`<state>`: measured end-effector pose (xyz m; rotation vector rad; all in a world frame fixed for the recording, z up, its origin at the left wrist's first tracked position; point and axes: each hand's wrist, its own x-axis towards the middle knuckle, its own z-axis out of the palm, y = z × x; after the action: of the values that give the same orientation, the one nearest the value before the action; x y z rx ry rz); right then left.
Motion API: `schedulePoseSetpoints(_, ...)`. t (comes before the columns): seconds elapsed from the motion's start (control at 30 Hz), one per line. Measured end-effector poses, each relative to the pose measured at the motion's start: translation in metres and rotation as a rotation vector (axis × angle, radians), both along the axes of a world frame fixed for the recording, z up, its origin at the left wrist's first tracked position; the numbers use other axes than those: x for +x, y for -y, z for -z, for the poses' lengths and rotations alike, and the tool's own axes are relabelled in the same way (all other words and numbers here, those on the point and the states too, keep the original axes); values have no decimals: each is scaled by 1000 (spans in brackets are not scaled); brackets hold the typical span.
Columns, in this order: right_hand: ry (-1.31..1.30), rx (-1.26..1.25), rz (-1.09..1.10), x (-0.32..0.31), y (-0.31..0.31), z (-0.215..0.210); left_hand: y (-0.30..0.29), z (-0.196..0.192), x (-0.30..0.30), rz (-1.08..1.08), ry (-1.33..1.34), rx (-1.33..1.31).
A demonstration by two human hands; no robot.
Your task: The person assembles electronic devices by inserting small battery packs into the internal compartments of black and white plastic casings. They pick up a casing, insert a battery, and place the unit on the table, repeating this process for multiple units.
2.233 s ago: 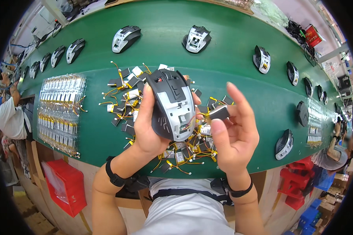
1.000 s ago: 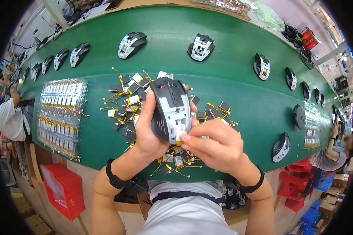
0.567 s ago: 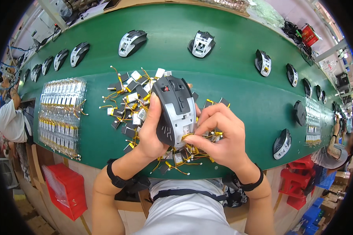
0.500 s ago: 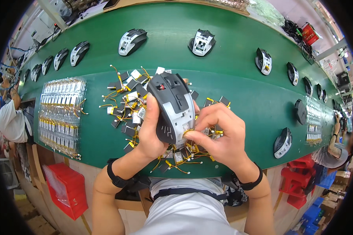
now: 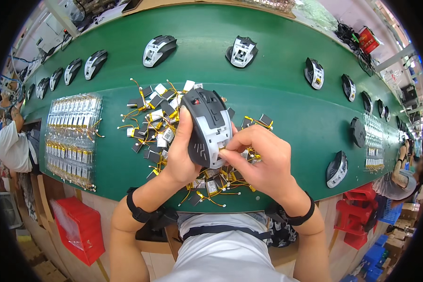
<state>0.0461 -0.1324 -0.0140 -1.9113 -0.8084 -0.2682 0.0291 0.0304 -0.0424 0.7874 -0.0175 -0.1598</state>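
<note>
Held above the green counter [image 5: 277, 103] over a heap of small yellow-wired battery packs [image 5: 155, 117]: a black-and-grey plastic computer mouse shell [image 5: 207, 127], left hand [image 5: 181, 155] fingers clamped around its side, right hand [image 5: 263, 162] fingers pinched together at its lower edge.

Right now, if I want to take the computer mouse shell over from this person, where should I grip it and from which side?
Probably grip the mouse shell at its far, dark end, coming from the belt side. The left hand cups its left flank, and the right hand works at the near edge; only the far end stands free.
</note>
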Motion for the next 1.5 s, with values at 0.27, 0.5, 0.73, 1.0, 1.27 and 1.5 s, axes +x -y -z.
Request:
schedulePoseSetpoints(0.27,335,-172,-52,0,9,-3,-11,1,11,14,-41,16)
schedulePoseSetpoints(0.5,405,-254,-39,7,8,-16,-12,-5,8,44,-54,-68)
schedulePoseSetpoints(0.73,535,-339,-88,9,15,-11,-10,-3,9,41,-61,-20)
schedulePoseSetpoints(1.0,113,-84,128,-9,-6,4,-7,0,5,-99,-23,-48)
schedulePoseSetpoints(1.27,87,124,314,-27,-46,10,-8,-3,5,-313,202,6)
schedulePoseSetpoints(1.5,317,-137,284,-35,-47,11,-8,-2,5,-316,147,-48)
